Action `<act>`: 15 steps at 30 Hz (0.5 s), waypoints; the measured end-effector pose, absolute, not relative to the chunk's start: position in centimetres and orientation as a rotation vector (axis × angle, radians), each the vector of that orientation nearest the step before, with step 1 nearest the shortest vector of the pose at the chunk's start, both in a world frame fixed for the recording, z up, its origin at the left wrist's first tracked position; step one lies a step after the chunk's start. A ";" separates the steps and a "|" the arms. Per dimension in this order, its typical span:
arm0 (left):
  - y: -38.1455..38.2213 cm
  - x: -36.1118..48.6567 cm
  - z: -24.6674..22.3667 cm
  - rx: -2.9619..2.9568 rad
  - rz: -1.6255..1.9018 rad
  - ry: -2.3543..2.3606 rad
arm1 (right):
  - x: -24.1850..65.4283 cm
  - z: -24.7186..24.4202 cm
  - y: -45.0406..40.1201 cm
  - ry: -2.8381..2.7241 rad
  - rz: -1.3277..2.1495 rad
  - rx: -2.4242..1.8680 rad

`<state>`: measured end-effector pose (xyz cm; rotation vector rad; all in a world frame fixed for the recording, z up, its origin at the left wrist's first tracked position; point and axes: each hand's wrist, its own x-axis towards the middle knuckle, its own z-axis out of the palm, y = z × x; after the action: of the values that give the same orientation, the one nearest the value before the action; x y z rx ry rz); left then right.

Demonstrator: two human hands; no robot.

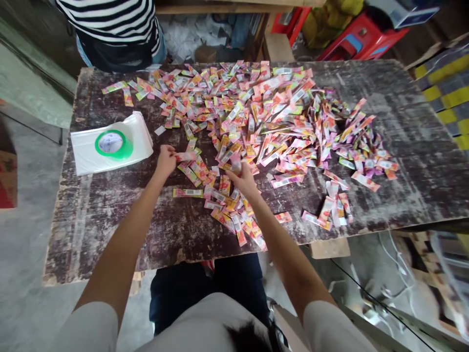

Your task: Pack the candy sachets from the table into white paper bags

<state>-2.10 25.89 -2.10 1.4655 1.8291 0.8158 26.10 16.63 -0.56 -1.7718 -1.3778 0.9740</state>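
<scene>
Many small printed stick sachets (234, 115), pink, orange and green, lie heaped over the worn dark table (120, 220). At the near left of the heap, my left hand (167, 160) pinches the end of a pink sachet (186, 156). My right hand (245, 181) is closed around a pinkish sachet (236, 162) above the nearer part of the pile; motion blur hides whether it holds more than one. Below and between the hands, a single green-and-pink sachet (187, 193) lies flat, barcode up.
A stack of white plastic bags (86, 151) lies at the left, with a green tape roll (110, 143) on top. Across the table is a person in a striped top (113, 19). Red plastic stools (362, 36) stand beyond the far edge. A few sachets (326, 210) lie apart at right.
</scene>
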 end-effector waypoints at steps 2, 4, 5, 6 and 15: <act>25.5 -0.5 -1.4 1.615 0.566 1.863 | 23.9 -0.5 18.8 -1.506 1.003 -1.808; 24.8 0.8 -0.7 1.835 0.317 1.944 | 21.9 -0.8 20.6 -1.571 1.053 -1.873; 24.5 1.3 -0.4 1.939 0.216 1.973 | 21.1 -1.1 21.3 -1.589 1.057 -1.908; 24.2 1.7 -0.1 2.029 0.147 1.985 | 20.4 -1.4 21.9 -1.602 1.045 -1.937; 23.4 2.7 0.1 2.140 0.278 1.833 | 19.7 -3.3 22.2 -1.562 1.006 -1.944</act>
<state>2.65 23.40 0.06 2.1399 1.8325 0.2778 19.72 22.21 -3.27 -1.9439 -1.5622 1.0057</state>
